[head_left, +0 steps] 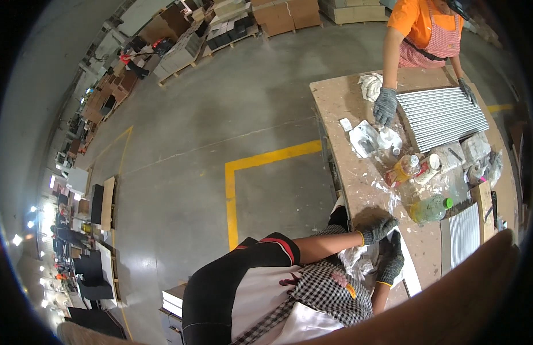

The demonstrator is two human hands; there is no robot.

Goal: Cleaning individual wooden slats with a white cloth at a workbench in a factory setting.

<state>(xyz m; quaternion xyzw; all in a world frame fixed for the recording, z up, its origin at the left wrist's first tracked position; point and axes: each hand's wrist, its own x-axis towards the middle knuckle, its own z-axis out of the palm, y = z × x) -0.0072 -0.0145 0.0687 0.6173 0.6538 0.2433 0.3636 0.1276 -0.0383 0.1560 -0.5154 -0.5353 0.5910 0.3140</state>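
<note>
My left hand (379, 230), in a grey knit glove, is above the near edge of the worktable (358, 172), its fingers curled; what they hold is hidden. Just below it, my right hand (390, 263), gloved alike, bends round the side of a crumpled white cloth (358, 260). The cloth lies between my forearms, against my checked apron (327, 293). Under and beside the right hand shows a long white panel (412, 275). A clear bottle with a green cap (428, 210) lies on the table to the right of my left hand.
Across the table a person in orange (416, 26) rests gloved hands by a stack of silvery strips (442, 118). Between us stand an amber bottle (402, 171) and a white can (427, 168). White strips (465, 236) lie right. Yellow lines (272, 155) mark the floor; loaded pallets (180, 54) stand beyond.
</note>
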